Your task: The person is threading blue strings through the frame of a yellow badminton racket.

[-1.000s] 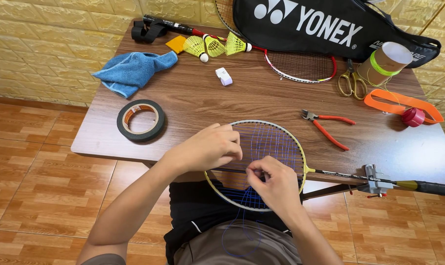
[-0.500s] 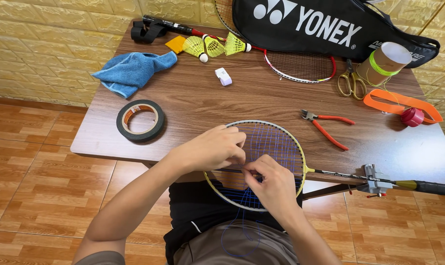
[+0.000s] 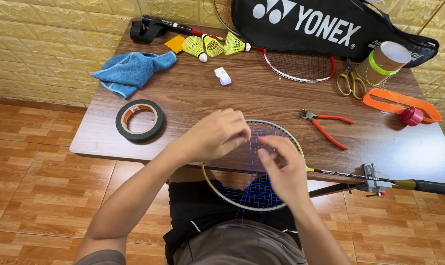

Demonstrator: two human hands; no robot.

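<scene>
Presently we list: one yellow-framed racket (image 3: pixel 301 157), head overhanging the near bench (image 3: pixel 232 98) edge, shaft running off to our right through a small clamp (image 3: pixel 376 179); its long axis lies left to right. Purple string (image 3: pixel 257 147), part-woven, loose tail hanging toward our lap. Left hand (image 3: pixel 212 137) above the head's left half, fingers bunched together, seemingly pinching string. Right hand (image 3: pixel 283 172) over the right half, fingers blurred, so we cannot tell their grip. Both hands sit directly above the strings, left slightly farther out. Nearby: black tape roll (image 3: pixel 140 120), red-handled cutters (image 3: pixel 328 127).
</scene>
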